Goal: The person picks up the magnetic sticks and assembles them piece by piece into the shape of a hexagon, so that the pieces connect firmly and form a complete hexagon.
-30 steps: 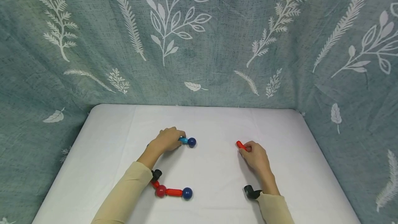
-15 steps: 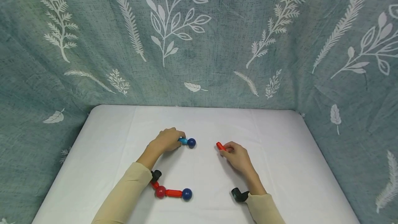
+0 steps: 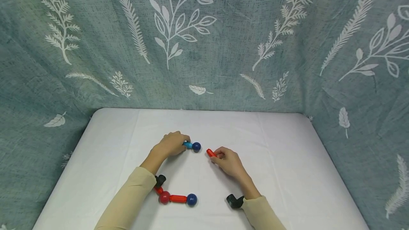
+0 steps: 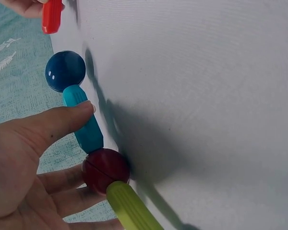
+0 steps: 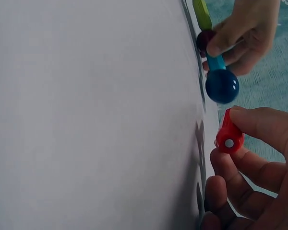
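Observation:
In the head view my left hand is over the left middle of the table. It grips a light blue magnetic rod, the thumb lying across it. A dark blue ball caps the rod's right end. At its other end sit a dark red ball and a yellow-green rod, both hidden behind the hand in the head view. My right hand pinches a red magnetic rod between thumb and fingers, a round silvery dot on its end. A short gap separates this red rod from the dark blue ball.
Nearer the front, a red ball joins a second red rod and a blue ball. Another red rod runs from it, partly under the left wrist camera. A patterned curtain hangs behind the white table.
My right hand has moved left with the red rod, from the right side of the table to close by the dark blue ball. The left hand has stayed in place.

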`<state>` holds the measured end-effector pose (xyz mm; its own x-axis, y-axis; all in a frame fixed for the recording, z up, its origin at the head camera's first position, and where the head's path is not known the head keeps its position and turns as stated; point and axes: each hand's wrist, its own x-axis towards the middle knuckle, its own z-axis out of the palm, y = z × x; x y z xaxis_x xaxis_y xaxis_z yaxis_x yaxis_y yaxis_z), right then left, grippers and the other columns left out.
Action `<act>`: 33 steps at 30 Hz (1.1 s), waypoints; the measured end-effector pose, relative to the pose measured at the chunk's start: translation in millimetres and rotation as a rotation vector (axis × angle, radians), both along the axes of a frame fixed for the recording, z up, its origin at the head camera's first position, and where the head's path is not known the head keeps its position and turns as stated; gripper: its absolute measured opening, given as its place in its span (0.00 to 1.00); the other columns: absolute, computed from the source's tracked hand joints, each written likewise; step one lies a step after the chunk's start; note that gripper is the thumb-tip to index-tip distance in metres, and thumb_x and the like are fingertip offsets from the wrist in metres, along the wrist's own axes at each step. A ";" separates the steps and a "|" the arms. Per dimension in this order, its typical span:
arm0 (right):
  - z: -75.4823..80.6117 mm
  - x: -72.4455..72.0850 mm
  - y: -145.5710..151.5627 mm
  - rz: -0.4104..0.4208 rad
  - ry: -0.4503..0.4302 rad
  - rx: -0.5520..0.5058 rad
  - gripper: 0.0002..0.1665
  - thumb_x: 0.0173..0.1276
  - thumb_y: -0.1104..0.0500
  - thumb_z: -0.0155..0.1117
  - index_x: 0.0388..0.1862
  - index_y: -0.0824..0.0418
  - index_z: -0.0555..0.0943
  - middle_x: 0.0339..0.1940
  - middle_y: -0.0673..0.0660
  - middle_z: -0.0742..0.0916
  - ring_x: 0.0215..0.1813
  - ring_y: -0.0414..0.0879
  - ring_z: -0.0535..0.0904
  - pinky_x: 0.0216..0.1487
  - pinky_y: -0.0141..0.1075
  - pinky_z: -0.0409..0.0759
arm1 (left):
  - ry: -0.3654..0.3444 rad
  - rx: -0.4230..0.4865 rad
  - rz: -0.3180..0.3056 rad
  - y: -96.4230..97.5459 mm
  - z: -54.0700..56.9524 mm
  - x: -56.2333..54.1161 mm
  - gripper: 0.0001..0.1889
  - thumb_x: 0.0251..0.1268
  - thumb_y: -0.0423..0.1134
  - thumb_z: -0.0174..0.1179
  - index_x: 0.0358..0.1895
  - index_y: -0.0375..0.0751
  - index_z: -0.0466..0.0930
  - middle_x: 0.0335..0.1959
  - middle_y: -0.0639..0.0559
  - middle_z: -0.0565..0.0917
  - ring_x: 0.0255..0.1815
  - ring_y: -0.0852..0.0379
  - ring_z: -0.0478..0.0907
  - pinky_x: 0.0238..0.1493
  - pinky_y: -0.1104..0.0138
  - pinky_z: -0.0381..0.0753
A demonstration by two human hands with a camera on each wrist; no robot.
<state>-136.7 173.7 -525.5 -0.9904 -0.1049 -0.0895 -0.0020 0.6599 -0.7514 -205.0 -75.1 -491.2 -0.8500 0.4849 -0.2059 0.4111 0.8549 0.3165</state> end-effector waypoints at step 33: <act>-2.8 -11.1 -32.7 0.086 0.020 0.062 0.12 0.67 0.51 0.70 0.41 0.57 0.84 0.24 0.46 0.80 0.28 0.41 0.73 0.30 0.36 0.70 | 0.027 -0.043 -0.002 -1.5 -2.1 -0.8 0.15 0.68 0.42 0.66 0.57 0.51 0.84 0.48 0.47 0.82 0.50 0.46 0.79 0.50 0.46 0.75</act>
<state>-147.8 141.0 -528.3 -0.9796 -0.1850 -0.0787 -0.0756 0.7016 -0.7085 -205.8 -76.6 -493.3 -0.8548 0.4776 -0.2031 0.4205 0.8667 0.2683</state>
